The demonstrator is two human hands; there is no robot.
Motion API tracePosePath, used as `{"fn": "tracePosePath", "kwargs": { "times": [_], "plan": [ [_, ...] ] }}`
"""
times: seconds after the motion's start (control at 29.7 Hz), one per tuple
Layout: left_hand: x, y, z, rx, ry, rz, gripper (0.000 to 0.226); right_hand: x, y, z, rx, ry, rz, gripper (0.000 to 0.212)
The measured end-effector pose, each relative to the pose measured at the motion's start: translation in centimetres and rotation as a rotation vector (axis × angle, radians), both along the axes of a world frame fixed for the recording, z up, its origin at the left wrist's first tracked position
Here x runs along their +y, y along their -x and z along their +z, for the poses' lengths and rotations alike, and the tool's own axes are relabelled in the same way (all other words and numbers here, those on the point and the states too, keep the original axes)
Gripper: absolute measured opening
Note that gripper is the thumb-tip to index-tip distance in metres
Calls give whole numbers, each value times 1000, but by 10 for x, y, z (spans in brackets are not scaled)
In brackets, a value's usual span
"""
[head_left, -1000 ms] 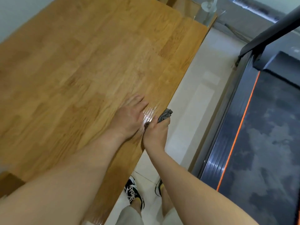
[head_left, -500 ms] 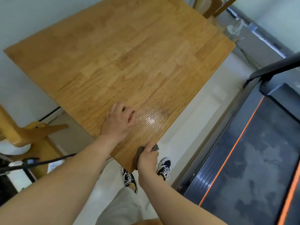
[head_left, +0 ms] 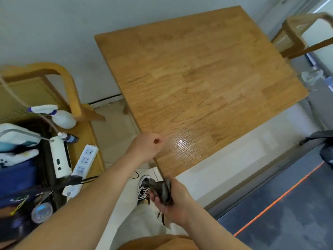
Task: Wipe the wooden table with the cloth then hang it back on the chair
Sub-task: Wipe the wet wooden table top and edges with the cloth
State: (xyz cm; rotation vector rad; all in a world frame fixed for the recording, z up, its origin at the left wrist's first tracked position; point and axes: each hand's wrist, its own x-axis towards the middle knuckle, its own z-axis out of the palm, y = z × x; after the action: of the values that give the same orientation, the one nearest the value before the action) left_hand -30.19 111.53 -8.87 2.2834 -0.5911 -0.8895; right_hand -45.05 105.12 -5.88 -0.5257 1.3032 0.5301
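Observation:
The wooden table [head_left: 198, 78] fills the middle of the view, with a shiny damp patch near its closest corner. My right hand [head_left: 173, 201] is below that corner, off the table, shut on the crumpled dark grey cloth [head_left: 162, 190]. My left hand [head_left: 146, 147] is curled into a loose fist at the table's near left edge and holds nothing. A wooden chair [head_left: 59, 82] with a curved back stands at the left. A second wooden chair [head_left: 297, 33] stands past the table's far right corner.
The left chair's seat holds a white spray bottle [head_left: 61, 118], a power strip [head_left: 81, 165], a white device and bags. A dark treadmill [head_left: 288, 204] with an orange line lies at the right. My shoe [head_left: 143, 188] is on the pale floor.
My right hand has pulled the cloth off the table's corner and down toward me. My left hand has closed and slid to the table's edge. The view has swung left.

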Motion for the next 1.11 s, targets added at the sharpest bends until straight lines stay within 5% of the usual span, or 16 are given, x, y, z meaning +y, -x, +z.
{"fn": "tracePosePath", "kwargs": {
  "times": [0.17,0.44,0.71,0.84,0.98,1.11],
  "plan": [
    [27,29,24,502,-48,15,52,-30,4,22,-189,20,300,40],
    [37,72,13,816,376,456,37,-61,-21,29,-450,200,580,33],
    [60,88,7,580,479,760,21,-76,-31,20,-484,806,584,19],
    [50,100,-23,405,419,1089,29,-79,-24,-7,-488,1087,736,20],
    [16,119,-31,113,322,1228,6,-82,-23,-26,-497,1237,1016,21],
    [-26,140,-31,266,481,1188,30,-89,-29,-33,-490,1314,1142,18]
  ]
}}
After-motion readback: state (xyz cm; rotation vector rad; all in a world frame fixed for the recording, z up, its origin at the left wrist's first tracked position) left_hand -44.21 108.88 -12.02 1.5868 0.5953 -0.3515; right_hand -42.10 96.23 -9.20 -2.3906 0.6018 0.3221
